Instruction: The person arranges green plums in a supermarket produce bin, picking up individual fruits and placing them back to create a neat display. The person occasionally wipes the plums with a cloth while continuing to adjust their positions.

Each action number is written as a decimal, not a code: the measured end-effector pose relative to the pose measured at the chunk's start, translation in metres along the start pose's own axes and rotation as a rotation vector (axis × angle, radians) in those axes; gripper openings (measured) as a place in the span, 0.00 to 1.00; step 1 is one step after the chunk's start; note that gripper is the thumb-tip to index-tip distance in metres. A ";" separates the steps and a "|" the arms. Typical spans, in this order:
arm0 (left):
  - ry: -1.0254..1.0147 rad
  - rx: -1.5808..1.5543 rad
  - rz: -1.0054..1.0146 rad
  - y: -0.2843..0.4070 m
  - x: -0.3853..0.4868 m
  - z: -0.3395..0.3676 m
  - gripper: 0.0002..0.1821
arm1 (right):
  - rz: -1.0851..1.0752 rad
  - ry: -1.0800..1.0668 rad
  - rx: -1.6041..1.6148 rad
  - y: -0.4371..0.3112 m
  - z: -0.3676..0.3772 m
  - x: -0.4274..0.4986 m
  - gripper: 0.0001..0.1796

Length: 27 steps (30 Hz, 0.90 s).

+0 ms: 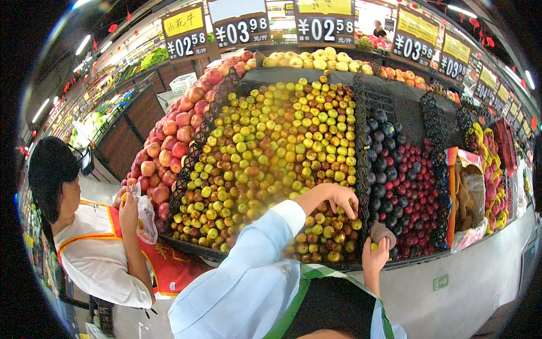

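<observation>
My left hand (344, 201) reaches across in a light blue sleeve, over the right edge of a heap of green and brown jujubes (254, 156). Its fingers point down and apart, close to the fruit by the black mesh divider (362, 148); nothing shows between them. Near the front edge of the display, my right hand (375, 256) grips a bunched brown cloth (383, 234). A green-yellow jujube (373, 246) shows beside the cloth in the same hand. The undersides of my left fingertips are hard to make out.
Dark plums (383, 169) and small red plums (413, 190) lie right of the divider. Red apples (169, 144) pile up at left; pale yellow fruit (317, 59) lines the back. A co-worker in a red apron (169, 267) stands at left, holding a plastic bag (147, 220). Price signs (324, 25) hang above.
</observation>
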State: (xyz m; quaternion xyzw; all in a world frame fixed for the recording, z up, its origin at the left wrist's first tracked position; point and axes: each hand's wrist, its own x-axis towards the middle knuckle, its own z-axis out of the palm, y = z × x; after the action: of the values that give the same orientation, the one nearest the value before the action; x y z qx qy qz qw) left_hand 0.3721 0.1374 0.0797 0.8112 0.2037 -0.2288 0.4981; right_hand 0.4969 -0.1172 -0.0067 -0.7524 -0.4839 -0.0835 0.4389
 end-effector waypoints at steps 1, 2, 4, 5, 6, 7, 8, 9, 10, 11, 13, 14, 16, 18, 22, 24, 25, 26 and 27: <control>0.034 -0.012 0.056 -0.004 -0.003 0.003 0.33 | -0.004 0.000 -0.012 0.000 0.000 0.000 0.16; 0.050 0.041 0.090 -0.009 0.001 0.005 0.32 | -0.007 0.013 0.001 -0.001 0.001 0.002 0.16; 0.167 0.234 0.298 -0.062 0.043 0.020 0.29 | 0.003 -0.041 0.018 -0.008 0.007 0.003 0.17; 0.130 0.244 0.379 -0.042 0.040 0.025 0.26 | 0.041 -0.042 -0.010 -0.002 0.004 0.002 0.17; 0.216 0.301 0.432 -0.036 0.034 0.031 0.26 | 0.045 -0.024 -0.016 0.005 0.006 0.000 0.18; 0.307 0.354 0.476 -0.034 0.025 0.037 0.25 | 0.057 -0.026 -0.032 0.006 0.007 0.000 0.19; 0.380 0.398 0.434 -0.024 0.007 0.043 0.25 | 0.071 -0.029 -0.049 0.005 0.007 -0.001 0.19; 0.458 0.408 0.413 -0.039 0.012 0.050 0.25 | 0.070 -0.042 -0.057 0.002 0.008 0.001 0.19; 0.515 0.401 0.430 -0.043 0.012 0.054 0.24 | 0.045 -0.049 -0.037 0.001 0.007 0.002 0.20; 0.572 0.394 0.447 -0.047 0.012 0.057 0.24 | 0.063 -0.058 -0.030 0.001 0.006 0.002 0.21; 0.563 0.461 0.368 -0.045 0.007 0.061 0.24 | 0.102 -0.073 -0.019 0.003 0.005 0.001 0.21; 0.602 0.479 0.418 -0.048 0.011 0.065 0.24 | 0.133 -0.063 -0.063 0.005 0.006 0.000 0.21; 0.607 0.500 0.480 -0.045 0.003 0.067 0.25 | 0.104 -0.048 -0.053 0.002 0.007 0.002 0.20; 0.494 0.464 0.476 -0.048 0.009 0.060 0.27 | 0.112 -0.056 -0.050 -0.003 0.006 0.003 0.18; 0.325 0.415 0.628 -0.059 0.031 0.033 0.27 | 0.089 -0.074 -0.061 -0.004 0.009 0.009 0.16; 0.336 0.362 0.668 -0.063 0.038 0.030 0.25 | 0.042 -0.061 -0.081 -0.002 0.010 0.007 0.17; 0.340 0.336 0.687 -0.063 0.040 0.028 0.24 | 0.019 -0.055 -0.089 -0.003 0.010 0.007 0.17; 0.247 0.221 0.715 -0.064 0.043 0.020 0.22 | 0.016 -0.090 -0.088 -0.002 0.008 0.007 0.13; 0.193 0.264 0.700 -0.059 0.041 0.015 0.21 | 0.019 -0.076 -0.143 0.004 0.006 0.003 0.13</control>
State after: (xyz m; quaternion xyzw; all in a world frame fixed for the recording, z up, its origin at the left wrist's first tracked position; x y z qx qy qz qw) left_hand 0.3702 0.1531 0.0080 0.9067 -0.0707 0.0080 0.4158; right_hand 0.5000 -0.1111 -0.0104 -0.7892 -0.4857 -0.0851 0.3661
